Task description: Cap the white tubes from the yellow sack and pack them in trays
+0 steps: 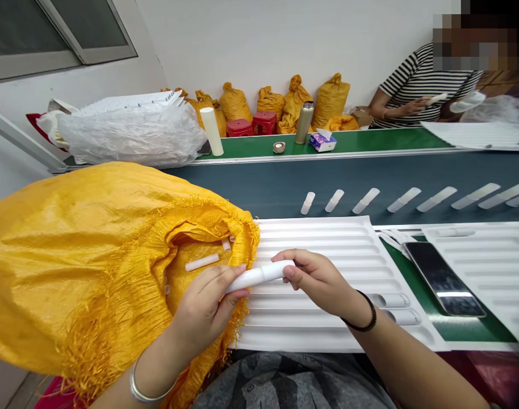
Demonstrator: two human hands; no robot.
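Observation:
A white plastic tube (262, 275) with a cap-like joint near its middle is held level between both hands. My left hand (210, 298) grips its left end, fingers and thumb closed round it. At the other end, my right hand (313, 279) pinches the tube between thumb and fingers. Below them lies a white grooved tray (327, 335), with a couple of white tubes (393, 300) in its right-hand grooves. Left of the tray, an open yellow woven sack (93, 227) shows a slim pale tube (202, 262) and other small pieces inside its mouth.
A row of white tubes (404, 200) lies on the dark conveyor belt (242, 187). A phone (444, 278) rests at right beside another grooved tray (489, 255). Across the belt are a flask (304, 122), a tissue box (323, 141) and a person in a striped shirt (425, 85).

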